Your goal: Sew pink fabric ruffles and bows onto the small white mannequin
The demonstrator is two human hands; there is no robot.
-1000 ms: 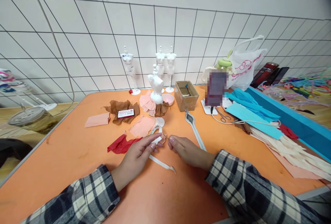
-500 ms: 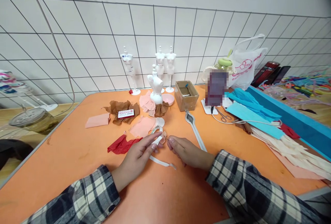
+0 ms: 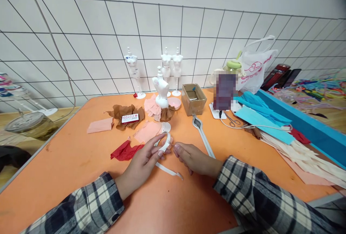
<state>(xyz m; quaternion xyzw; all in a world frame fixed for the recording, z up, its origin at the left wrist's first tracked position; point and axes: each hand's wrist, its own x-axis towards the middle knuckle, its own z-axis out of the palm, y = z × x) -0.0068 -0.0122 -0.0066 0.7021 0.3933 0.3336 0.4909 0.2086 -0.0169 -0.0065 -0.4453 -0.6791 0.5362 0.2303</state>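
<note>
My left hand (image 3: 143, 165) is closed on a curled white strip (image 3: 166, 142), pinched between thumb and fingers. A strip's flat white tail (image 3: 167, 169) lies below on the table; whether it is one piece with the curl is hidden. My right hand (image 3: 191, 157) is closed beside it, thumb pressed to the index finger on something too small to name, close to a pinkish, see-through bit at the left fingertips. Left of my left hand lies crumpled red crepe paper (image 3: 125, 151). Pink paper (image 3: 147, 131) and a white round piece (image 3: 166, 127) lie just beyond.
Several white mini mannequins (image 3: 162, 91) stand at the back, near a cardboard box (image 3: 194, 100). A small labelled box (image 3: 130, 118) rests on brown paper (image 3: 115, 113). Scissors (image 3: 233, 120), a pixelated upright device (image 3: 225, 91) and blue paper (image 3: 265, 124) are on the right.
The curled white strip has turned in my left hand and now shows a rounder arc. My right hand stays almost in place. The whole view has shifted slightly.
</note>
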